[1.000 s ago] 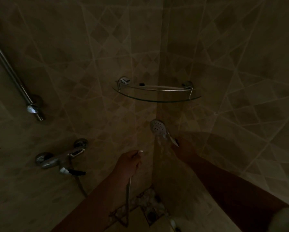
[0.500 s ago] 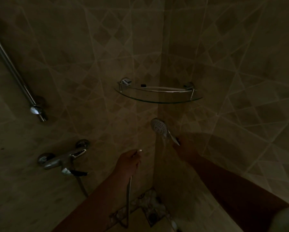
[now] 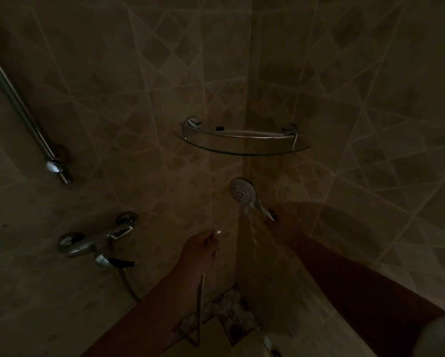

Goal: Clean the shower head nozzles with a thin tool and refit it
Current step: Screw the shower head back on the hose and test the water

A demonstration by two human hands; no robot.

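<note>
The scene is dim. My right hand [image 3: 283, 221] grips the handle of the round chrome shower head [image 3: 242, 189], whose white nozzle face is turned toward me near the wall corner. Water streams down from the head. My left hand [image 3: 200, 249] is closed around the metal hose [image 3: 200, 302], which hangs down from my fist, and a thin white-tipped tool [image 3: 217, 232] sticks out past my fingers. The two hands are apart, the left lower and to the left of the shower head.
A chrome mixer tap [image 3: 97, 242] is on the left wall with the hose leading down from it. The slide rail [image 3: 22, 109] runs up the left wall. A glass corner shelf [image 3: 242, 141] hangs above the shower head. Pebble flooring [image 3: 231, 318] lies below.
The view has drifted slightly. Both hands and the shower head keep about the same pose; water keeps running from the head.
</note>
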